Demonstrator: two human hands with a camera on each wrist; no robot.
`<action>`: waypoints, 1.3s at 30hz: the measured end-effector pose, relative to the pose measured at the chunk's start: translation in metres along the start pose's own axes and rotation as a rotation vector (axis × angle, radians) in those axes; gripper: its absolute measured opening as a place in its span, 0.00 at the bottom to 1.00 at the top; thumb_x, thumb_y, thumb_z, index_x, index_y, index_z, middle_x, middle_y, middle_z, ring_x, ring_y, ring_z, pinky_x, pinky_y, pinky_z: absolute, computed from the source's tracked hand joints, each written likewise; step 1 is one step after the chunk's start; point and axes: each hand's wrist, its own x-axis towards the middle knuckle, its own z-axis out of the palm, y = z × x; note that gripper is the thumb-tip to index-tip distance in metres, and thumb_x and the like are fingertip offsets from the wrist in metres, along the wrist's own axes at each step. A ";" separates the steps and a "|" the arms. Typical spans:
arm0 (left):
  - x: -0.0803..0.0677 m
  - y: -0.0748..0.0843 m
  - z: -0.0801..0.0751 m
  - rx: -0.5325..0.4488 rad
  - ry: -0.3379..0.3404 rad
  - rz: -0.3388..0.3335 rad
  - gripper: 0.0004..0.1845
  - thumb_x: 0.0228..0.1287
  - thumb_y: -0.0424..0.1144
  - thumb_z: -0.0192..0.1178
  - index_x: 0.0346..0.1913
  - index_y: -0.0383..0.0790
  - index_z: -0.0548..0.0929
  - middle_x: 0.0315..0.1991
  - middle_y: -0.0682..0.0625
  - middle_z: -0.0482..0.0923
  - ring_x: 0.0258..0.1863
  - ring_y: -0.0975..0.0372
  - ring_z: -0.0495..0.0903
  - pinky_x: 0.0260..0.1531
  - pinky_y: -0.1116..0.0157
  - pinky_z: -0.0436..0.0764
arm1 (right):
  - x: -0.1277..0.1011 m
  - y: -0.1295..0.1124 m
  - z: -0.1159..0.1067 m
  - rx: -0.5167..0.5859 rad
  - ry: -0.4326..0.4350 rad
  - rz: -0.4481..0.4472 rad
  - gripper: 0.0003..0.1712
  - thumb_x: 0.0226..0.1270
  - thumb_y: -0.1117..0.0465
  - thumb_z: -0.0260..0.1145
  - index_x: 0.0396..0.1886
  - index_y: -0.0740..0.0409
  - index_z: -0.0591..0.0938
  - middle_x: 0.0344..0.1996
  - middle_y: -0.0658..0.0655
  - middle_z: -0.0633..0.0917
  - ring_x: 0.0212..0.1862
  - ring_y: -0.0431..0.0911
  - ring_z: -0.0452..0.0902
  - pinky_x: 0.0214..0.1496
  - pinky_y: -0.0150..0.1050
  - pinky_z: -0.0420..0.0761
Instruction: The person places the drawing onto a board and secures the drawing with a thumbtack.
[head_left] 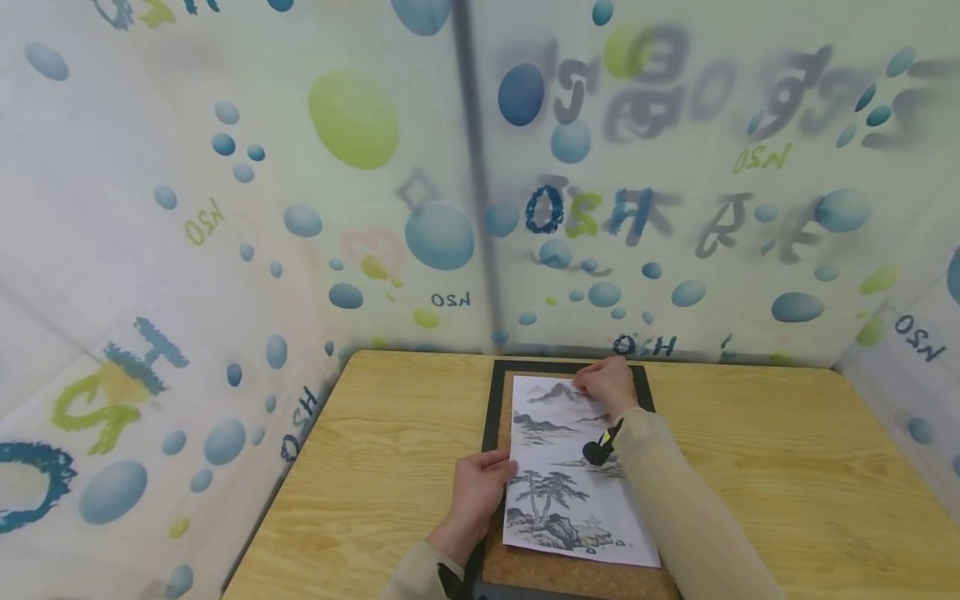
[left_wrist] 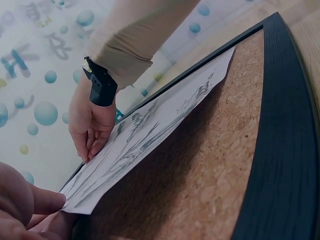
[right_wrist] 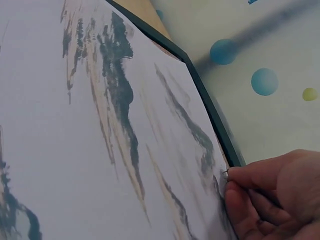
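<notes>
A white paper print of an ink landscape [head_left: 551, 450], with mountains and pine trees, lies over a cork board [head_left: 498, 567] with a black frame [head_left: 491, 417]. My left hand [head_left: 478, 487] pinches the print's left edge, thumb on top and fingers beneath. In the left wrist view, the near long edge of the paper [left_wrist: 165, 135] stands raised above the cork, casting a shadow. My right hand [head_left: 609, 385] is at the print's top edge. Its thumb and finger pinch a small shiny pin [right_wrist: 225, 174] there, mostly hidden by the fingertips.
The board lies on a light wooden table [head_left: 375, 450], its far side close to the patterned curtain [head_left: 675, 250] behind. More curtain [head_left: 150, 275] hangs along the left. A dark wrist device [left_wrist: 101, 85] is strapped over the right sleeve.
</notes>
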 end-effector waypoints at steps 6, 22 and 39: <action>0.001 0.000 0.000 0.000 -0.002 0.000 0.15 0.70 0.30 0.69 0.56 0.25 0.86 0.44 0.40 0.89 0.41 0.55 0.89 0.44 0.56 0.88 | -0.002 0.000 0.000 -0.098 0.037 -0.033 0.07 0.62 0.59 0.77 0.36 0.57 0.94 0.38 0.56 0.91 0.44 0.52 0.81 0.46 0.46 0.79; 0.001 0.002 0.001 -0.004 0.002 -0.010 0.16 0.71 0.29 0.68 0.57 0.25 0.86 0.44 0.40 0.89 0.42 0.55 0.89 0.44 0.56 0.88 | -0.006 0.006 0.009 -0.123 0.162 -0.078 0.03 0.58 0.59 0.80 0.28 0.53 0.94 0.35 0.55 0.92 0.45 0.56 0.84 0.49 0.54 0.80; 0.001 0.004 -0.001 0.002 -0.035 -0.012 0.17 0.72 0.30 0.68 0.58 0.24 0.85 0.46 0.39 0.89 0.45 0.54 0.89 0.47 0.56 0.87 | -0.009 0.008 0.010 -0.085 0.170 -0.086 0.04 0.59 0.60 0.81 0.28 0.55 0.93 0.35 0.57 0.91 0.44 0.56 0.83 0.48 0.54 0.78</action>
